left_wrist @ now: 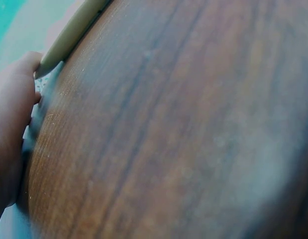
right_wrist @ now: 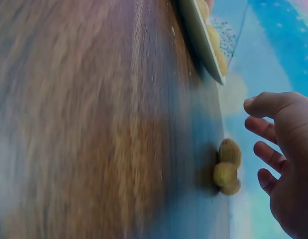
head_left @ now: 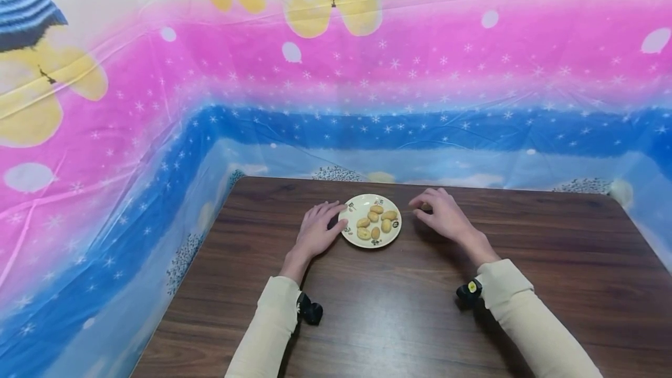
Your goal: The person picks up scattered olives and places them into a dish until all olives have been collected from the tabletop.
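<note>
A round cream plate (head_left: 352,237) with dark printed marks carries several small yellow-brown oval pieces (head_left: 373,216) that look like small potatoes. My left hand (head_left: 316,231) is at the plate's left side, its thumb and fingertips touching the rim; the left wrist view shows the thumb (left_wrist: 29,62) against the plate's edge. To the right of the plate, my right hand (head_left: 443,213) reaches over the table with its fingers bent loosely and apart. Close to those fingers, a small cluster of similar pieces (right_wrist: 225,173) rests on the tabletop, mostly hidden by the hand in the head view.
The brown wood-grain table (head_left: 378,314) reaches the patterned cloth (head_left: 420,74) hanging behind it and at the left. A small black device (head_left: 311,309) is strapped at each cream sleeve.
</note>
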